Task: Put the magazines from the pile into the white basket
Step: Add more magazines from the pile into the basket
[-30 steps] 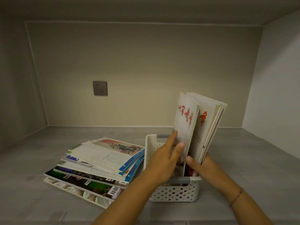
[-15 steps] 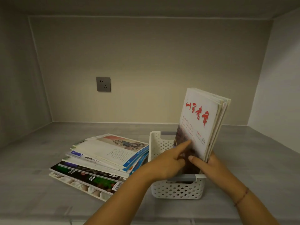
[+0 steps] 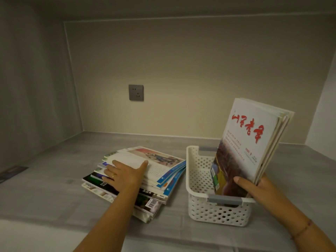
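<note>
On the pile [image 3: 160, 160], left hand [image 3: 125, 176] flat

Beige back wall [image 3: 200, 70]; grey socket [image 3: 136, 92]; grey wood-grain surface [image 3: 54, 197]; dim light

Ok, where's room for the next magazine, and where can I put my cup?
In the white basket the left half is bare, between its left wall and the standing magazines the right hand grips. The shelf floor is free behind the pile, below the socket. Between pile and basket it's tight.

pile [image 3: 145, 171] left of basket [image 3: 200, 179] | magazines [image 3: 249, 142] upright in basket | both on shelf [image 3: 54, 188]
</note>
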The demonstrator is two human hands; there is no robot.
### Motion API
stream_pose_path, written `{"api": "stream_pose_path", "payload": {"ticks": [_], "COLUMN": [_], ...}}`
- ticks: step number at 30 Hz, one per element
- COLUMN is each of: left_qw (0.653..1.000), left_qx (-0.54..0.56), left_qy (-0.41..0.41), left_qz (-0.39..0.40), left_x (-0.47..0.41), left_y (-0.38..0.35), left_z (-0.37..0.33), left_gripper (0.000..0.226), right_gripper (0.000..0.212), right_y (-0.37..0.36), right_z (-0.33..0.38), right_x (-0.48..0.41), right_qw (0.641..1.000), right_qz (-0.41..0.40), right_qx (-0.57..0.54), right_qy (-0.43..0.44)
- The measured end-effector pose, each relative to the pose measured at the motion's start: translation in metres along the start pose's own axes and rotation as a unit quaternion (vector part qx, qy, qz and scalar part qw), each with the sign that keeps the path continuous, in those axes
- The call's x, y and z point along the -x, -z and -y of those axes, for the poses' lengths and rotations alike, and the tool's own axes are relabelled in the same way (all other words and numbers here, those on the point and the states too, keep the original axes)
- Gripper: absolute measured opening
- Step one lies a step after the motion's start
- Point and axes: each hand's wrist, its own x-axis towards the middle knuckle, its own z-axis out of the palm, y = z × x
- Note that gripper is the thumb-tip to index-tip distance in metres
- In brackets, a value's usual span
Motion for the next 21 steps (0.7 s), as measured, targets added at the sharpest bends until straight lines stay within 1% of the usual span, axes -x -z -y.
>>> {"api": "stream_pose_path", "payload": {"ticks": [2,6,9,13,16,19,21], "left_qw": [1.0,0.999,0.999,0.998,0.996,0.991,0.992], "left_qx": [-0.02,0.002,0.004,0.047,0.078,0.134,0.117], "left_qy": [-0.001,0.006,0.008,-0.015,-0.02,0.014,0.051], "left_qz": [0.011,0.036,0.053,0.044,0.043,0.022,0.008], "left_x": [-0.002,-0.01,-0.016,-0.025,-0.023,-0.023,-0.022], "left_y": [-0.002,0.004,0.012,0.017,0.021,0.029,0.036], "left_z": [0.001,0.007,0.016,0.043,0.059,0.062,0.054], "left_gripper": [0.125,0.119,0.115,0.106,0.096,0.088,0.085], "right_gripper": [0.062,0.062,0.063,0.078,0.066,0.061,0.061], "right_y": [0.0,0.002,0.003,0.004,0.004,0.003,0.002], "right_z": [0.0,-0.003,-0.005,-0.005,-0.002,0.0,0.002], "right_x": [0.001,0.001,0.001,0.002,0.002,0.003,0.003], "right_qw": [1.0,1.0,1.0,1.0,1.0,1.0,1.0], "right_qz": [0.0,-0.006,-0.014,-0.012,-0.018,-0.022,-0.019], "right_qx": [0.001,0.013,-0.001,-0.027,-0.019,-0.004,-0.005], "right_qy": [-0.002,-0.009,-0.014,-0.005,-0.006,-0.009,-0.01]}}
